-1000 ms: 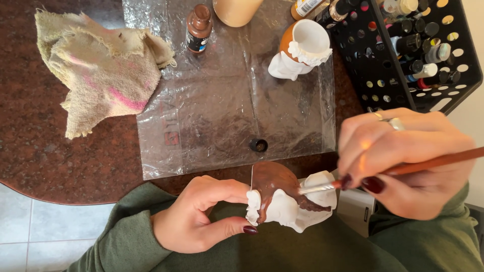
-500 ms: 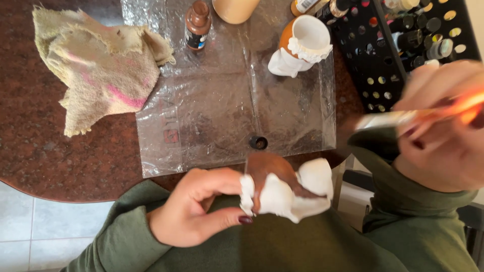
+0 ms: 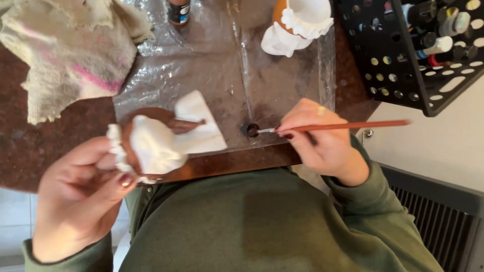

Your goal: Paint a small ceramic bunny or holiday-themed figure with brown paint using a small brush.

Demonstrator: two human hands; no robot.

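Right hand [image 3: 322, 143] fingers pinched shut around a thin reddish-brown paintbrush [image 3: 348, 126], long axis lying nearly level from 3 o'clock to 9 o'clock, bristle tip dipped in a small dark blob of paint [image 3: 252, 130] on the clear plastic sheet [image 3: 201, 65]

Left hand [image 3: 80, 191] at 8 o'clock of the view, fingers curled closed around a ceramic figurine [image 3: 151, 143], white with a frilled edge and a partly brown-painted cap, a brown pointed end aimed toward 3 o'clock

Figurine lying at 9 o'clock from the brush tip, near but apart; right hand the nearer one to the paint blob, left hand gripping the figurine itself

Second figurine [image 3: 297, 22], white and orange, at 12 o'clock on the sheet; small dark paint bottle [image 3: 178, 11] at 11 o'clock; stained cloth rag [image 3: 65, 55] at 10 o'clock on the dark brown table [image 3: 50, 136]; black rack of paint bottles [image 3: 418, 50] at 2 o'clock; green sleeves and torso along 6 o'clock
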